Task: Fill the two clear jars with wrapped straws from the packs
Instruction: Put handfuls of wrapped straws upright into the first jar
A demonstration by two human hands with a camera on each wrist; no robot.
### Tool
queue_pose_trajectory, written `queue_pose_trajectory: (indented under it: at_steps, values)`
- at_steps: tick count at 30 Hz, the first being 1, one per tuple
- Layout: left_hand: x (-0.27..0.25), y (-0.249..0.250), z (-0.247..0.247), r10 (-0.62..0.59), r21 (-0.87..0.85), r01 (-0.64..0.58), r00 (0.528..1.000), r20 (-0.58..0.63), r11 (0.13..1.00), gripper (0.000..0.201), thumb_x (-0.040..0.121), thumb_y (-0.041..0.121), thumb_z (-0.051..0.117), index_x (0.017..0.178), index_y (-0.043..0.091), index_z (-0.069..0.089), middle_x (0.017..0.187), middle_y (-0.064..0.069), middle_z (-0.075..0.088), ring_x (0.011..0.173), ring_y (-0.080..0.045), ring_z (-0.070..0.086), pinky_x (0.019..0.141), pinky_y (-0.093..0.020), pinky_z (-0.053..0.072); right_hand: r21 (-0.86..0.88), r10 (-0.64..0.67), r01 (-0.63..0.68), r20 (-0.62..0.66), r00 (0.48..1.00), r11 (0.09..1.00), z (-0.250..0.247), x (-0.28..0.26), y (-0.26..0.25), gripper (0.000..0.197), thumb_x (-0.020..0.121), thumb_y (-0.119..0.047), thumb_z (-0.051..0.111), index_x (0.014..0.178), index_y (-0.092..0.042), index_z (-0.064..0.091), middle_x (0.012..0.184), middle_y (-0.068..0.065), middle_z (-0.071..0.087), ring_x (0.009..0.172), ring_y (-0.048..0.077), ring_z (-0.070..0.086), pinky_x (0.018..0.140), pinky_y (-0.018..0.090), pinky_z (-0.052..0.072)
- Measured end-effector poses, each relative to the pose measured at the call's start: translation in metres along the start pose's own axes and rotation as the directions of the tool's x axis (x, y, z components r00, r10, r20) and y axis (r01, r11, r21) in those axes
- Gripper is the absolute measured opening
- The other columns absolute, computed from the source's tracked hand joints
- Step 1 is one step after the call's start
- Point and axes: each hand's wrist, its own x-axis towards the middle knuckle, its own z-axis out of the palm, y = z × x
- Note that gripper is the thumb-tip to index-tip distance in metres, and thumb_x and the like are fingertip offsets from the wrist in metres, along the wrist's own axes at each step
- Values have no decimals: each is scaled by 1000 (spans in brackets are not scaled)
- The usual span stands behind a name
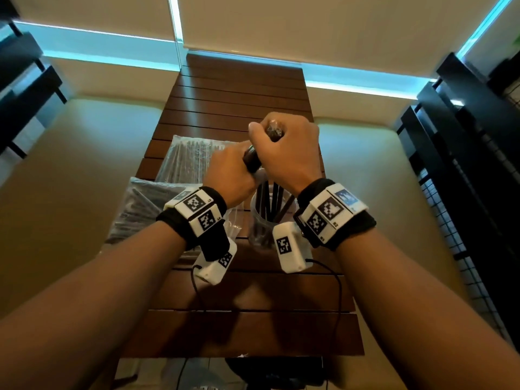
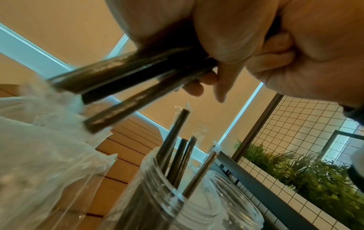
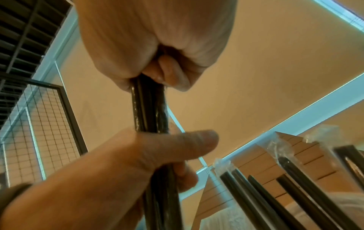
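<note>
A bundle of black wrapped straws (image 1: 252,159) is held upright over the table by both hands. My left hand (image 1: 230,175) grips its lower part, and my right hand (image 1: 284,149) is curled round the top end. In the right wrist view the right hand (image 3: 157,46) grips the bundle (image 3: 150,112) above the left hand (image 3: 157,155). Below them stands a clear jar (image 1: 260,229) holding several wrapped straws (image 2: 175,140). A second clear jar (image 2: 236,207) stands beside it; I see no straws in it. Two clear packs of straws (image 1: 188,156) (image 1: 140,209) lie to the left.
The brown slatted table (image 1: 253,291) is narrow, and cream cushions flank it on both sides. A black wire-grid frame (image 1: 464,220) stands on the right with green plants (image 2: 315,179) behind it. Cables from the wrist cameras hang over the near slats.
</note>
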Motion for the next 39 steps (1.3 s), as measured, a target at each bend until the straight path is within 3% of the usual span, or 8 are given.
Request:
queue_pose_trajectory:
  at_steps: [3,6,10,16,23,28,34,39]
  values:
    - [-8,-1,1,-1,7,1,1000,23,1000,25,80,29,74,70,28,51,63,9,53,55,-6,49,54,-21,34,123,18,-2,-129,991,992,-15,-3,-7,21,83,-30,72,74,-13,63,64,-13,55,58,3,52,59,19,45]
    - [-8,4,8,-53,-36,50,997,-61,998,28,84,14,66,64,23,49,60,4,53,54,-12,49,54,-23,35,330,159,-149,-2,987,932,-22,-7,-15,35,77,-37,79,95,-14,59,83,-10,61,77,3,62,73,25,56]
    - [-6,20,11,4,-143,6,997,72,990,19,81,24,74,78,18,56,70,1,61,62,-16,58,57,-26,43,227,199,-194,2,980,954,-26,-6,-17,16,77,-31,71,81,-23,58,81,4,70,79,19,70,76,43,59]
    - [-35,-22,21,-126,254,63,963,237,965,60,74,37,81,121,21,47,120,1,48,99,-15,55,83,-33,52,112,261,-241,-238,935,964,-60,4,0,18,73,-26,64,67,-24,48,75,8,67,73,24,68,69,39,58]
    - [-57,-41,36,-115,458,-88,910,398,884,33,94,43,56,125,32,58,128,-4,41,105,-22,58,85,-35,55,-96,404,-407,-55,913,908,-28,-35,43,18,86,-24,62,76,-17,49,66,-8,50,57,3,45,48,4,34]
    - [-51,-40,36,-125,525,-115,908,400,843,27,96,42,51,118,30,63,123,-9,46,99,-27,60,78,-41,55,-207,474,-456,44,879,865,-4,-59,73,41,77,-32,75,105,-22,47,97,-1,62,85,18,59,71,30,50]
    - [-48,-44,37,-103,489,-132,900,424,863,21,95,33,56,113,25,64,105,-3,47,86,-23,58,77,-42,55,-631,84,-12,85,993,776,-5,-41,68,56,84,-43,63,133,-25,45,126,3,51,112,24,48,88,38,45]
    - [-41,-46,37,-49,483,-209,883,468,850,19,95,24,56,112,20,65,104,-8,49,82,-26,57,79,-43,54,-595,125,148,393,911,790,17,-40,75,48,101,-43,32,137,-15,47,140,10,49,130,28,42,103,44,37]
